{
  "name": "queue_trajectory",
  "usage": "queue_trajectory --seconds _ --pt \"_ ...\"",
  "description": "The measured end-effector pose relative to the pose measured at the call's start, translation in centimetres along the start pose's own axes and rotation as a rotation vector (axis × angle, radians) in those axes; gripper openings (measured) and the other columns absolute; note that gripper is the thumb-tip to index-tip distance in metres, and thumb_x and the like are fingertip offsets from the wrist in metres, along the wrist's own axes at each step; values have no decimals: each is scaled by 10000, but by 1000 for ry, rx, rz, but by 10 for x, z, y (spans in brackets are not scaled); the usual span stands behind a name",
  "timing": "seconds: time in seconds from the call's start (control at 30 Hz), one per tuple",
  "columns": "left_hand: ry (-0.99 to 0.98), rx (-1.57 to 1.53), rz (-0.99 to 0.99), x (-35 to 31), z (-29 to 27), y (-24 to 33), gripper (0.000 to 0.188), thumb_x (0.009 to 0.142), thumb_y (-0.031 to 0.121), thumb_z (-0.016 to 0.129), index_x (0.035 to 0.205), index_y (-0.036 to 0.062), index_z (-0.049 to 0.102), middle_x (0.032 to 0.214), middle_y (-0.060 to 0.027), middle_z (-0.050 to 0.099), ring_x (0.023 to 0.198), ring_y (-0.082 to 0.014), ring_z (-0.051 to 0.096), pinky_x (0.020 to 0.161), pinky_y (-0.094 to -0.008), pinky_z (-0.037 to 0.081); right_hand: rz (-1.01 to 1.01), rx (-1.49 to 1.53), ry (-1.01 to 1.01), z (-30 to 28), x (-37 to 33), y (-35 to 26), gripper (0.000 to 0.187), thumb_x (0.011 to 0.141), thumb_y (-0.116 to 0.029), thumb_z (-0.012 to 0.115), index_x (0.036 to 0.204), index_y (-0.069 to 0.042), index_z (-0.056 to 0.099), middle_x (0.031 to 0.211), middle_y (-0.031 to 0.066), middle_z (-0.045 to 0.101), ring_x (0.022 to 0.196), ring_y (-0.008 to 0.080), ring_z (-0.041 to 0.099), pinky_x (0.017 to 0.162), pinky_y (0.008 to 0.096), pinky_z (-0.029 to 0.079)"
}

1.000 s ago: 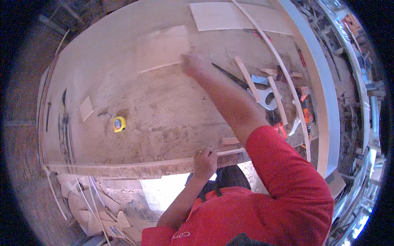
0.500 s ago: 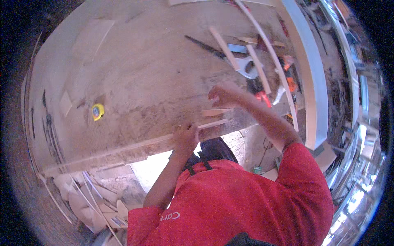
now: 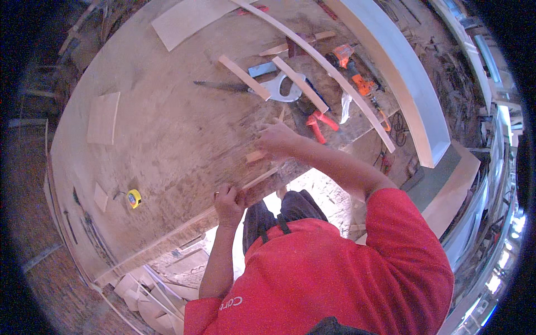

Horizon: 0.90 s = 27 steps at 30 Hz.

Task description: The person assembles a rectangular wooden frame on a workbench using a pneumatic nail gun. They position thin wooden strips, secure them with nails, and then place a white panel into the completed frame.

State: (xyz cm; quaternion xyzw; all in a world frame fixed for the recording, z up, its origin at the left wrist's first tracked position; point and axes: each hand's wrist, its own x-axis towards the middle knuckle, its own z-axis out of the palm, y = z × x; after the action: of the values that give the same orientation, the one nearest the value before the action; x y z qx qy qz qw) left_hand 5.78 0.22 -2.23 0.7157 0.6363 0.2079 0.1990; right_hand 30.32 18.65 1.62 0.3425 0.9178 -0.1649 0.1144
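My left hand (image 3: 228, 206) is closed at the near edge of the wooden workbench (image 3: 167, 139), around the end of a thin wooden strip (image 3: 261, 178) lying along that edge. My right hand (image 3: 277, 139) hovers low over the bench with its fingers curled; whatever may be in them is too small to tell. Just beside it, a short wooden piece (image 3: 255, 157) lies partly under the hand. Beyond it are a handsaw (image 3: 279, 88) with a pale handle, two wooden slats (image 3: 244, 77) across it, and red-handled pliers (image 3: 318, 124).
A yellow tape measure (image 3: 133, 198) sits at the left. To the right lie a long bent strip (image 3: 335, 72), an orange power tool (image 3: 360, 78) and a large curved white-faced panel (image 3: 405, 84). Flat wood offcuts (image 3: 104, 118) rest far left; scraps (image 3: 148, 293) are piled below the bench.
The view has turned, so the bench and its tools appear shifted and tilted. My right hand has come a little closer to the short wooden piece. My left hand stays at the strip's end.
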Motion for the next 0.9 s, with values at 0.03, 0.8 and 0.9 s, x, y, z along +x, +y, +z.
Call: queue_trajectory --seconds 0.03,0.8,0.9 --pt "1 0 4 1 -1 1 128 810 223 765 838 126 685 930 -96 637 921 -318 629 867 -489 410 44 4 7 -7 -8 4 259 767 -355 805 996 -238 773 1087 -2 715 1174 250 627 926 505 480" --pt "-46 -61 10 17 14 28 218 852 256 773 934 74 685 936 -129 664 858 -387 658 787 -521 517 555 811 694 -28 -69 47 257 893 -262 762 1008 -32 740 881 154 763 763 212 743 715 346 573" --pt "-52 -46 111 25 21 35 157 871 205 749 921 71 684 960 -140 664 831 -397 660 743 -516 531 493 777 595 -23 -47 -12 256 891 -259 764 991 -25 737 863 163 753 755 199 738 705 340 567"
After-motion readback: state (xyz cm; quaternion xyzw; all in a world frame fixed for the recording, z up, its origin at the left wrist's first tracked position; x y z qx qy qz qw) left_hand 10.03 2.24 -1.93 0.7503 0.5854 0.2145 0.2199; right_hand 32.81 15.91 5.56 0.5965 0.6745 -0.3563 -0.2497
